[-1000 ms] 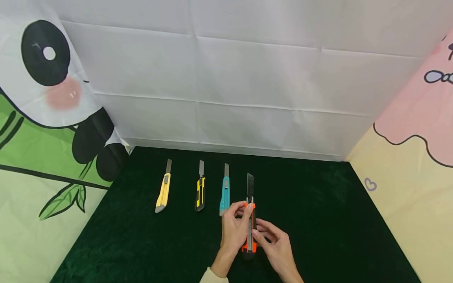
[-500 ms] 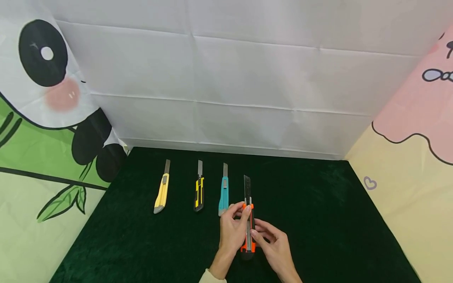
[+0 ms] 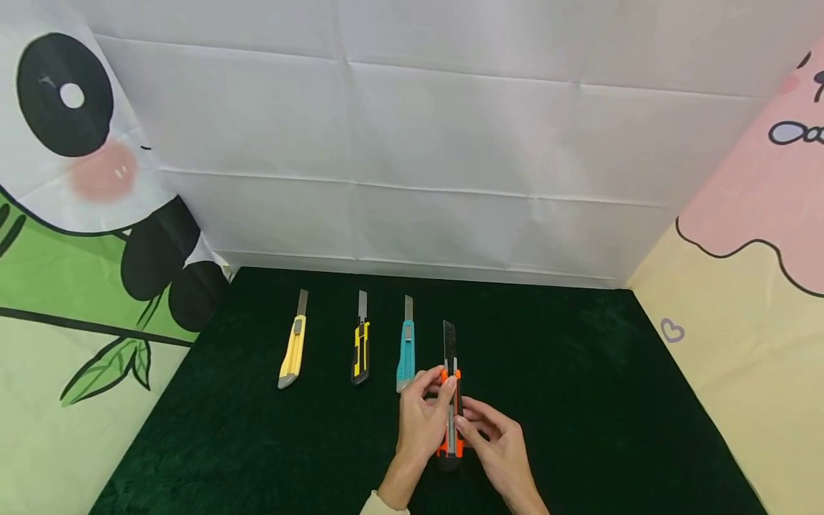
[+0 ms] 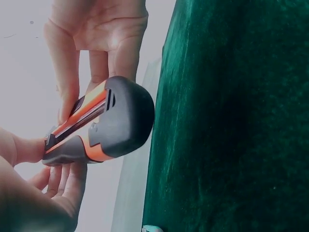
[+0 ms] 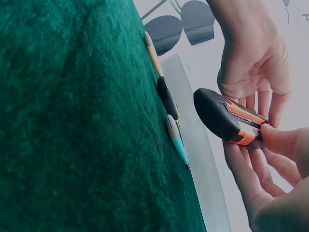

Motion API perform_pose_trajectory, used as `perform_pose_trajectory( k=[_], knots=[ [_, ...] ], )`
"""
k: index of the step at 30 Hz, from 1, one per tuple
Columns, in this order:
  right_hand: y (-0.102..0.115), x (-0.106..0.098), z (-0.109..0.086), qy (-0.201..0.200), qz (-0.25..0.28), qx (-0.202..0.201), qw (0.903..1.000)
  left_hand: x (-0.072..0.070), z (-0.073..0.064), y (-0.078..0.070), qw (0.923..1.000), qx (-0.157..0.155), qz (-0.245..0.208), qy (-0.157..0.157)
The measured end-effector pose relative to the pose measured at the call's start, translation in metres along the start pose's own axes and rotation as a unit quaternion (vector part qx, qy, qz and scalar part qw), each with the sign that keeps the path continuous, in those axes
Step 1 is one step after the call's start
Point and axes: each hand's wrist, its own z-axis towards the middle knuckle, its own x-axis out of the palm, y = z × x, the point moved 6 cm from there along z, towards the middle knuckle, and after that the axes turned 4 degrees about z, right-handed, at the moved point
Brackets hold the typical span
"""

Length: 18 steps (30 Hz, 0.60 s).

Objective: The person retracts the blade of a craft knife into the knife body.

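The orange cutter lies between left hand and right hand.

I can see the orange-and-black utility knife held raised, right of the teal cutter and on its near side, dark blade extended, pointing much as that cutter's does, black butt towards me.

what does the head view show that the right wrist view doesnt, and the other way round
Only the head view shows the extended blade of the orange cutter and the pink panel. Only the right wrist view shows that cutter's black end cap turned toward the camera. Both show the left hand and right hand holding it, plus the yellow cutter, black-and-yellow cutter and teal cutter.
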Motion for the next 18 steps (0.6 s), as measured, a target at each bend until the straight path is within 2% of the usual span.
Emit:
perform_pose_trajectory(
  k=[8, 18],
  knots=[
    [-0.0007, -0.0001, 0.0017, -0.007, -0.003, -0.001, 1.0, 0.0, 0.0004, -0.0003, 0.9997, 0.011, -0.013, 0.018],
    [-0.0017, -0.0022, 0.0049, -0.005, 0.002, 0.008, 1.0, 0.0008, 0.0019, 0.0015, 0.9993, 0.009, -0.009, 0.034]
  ],
)
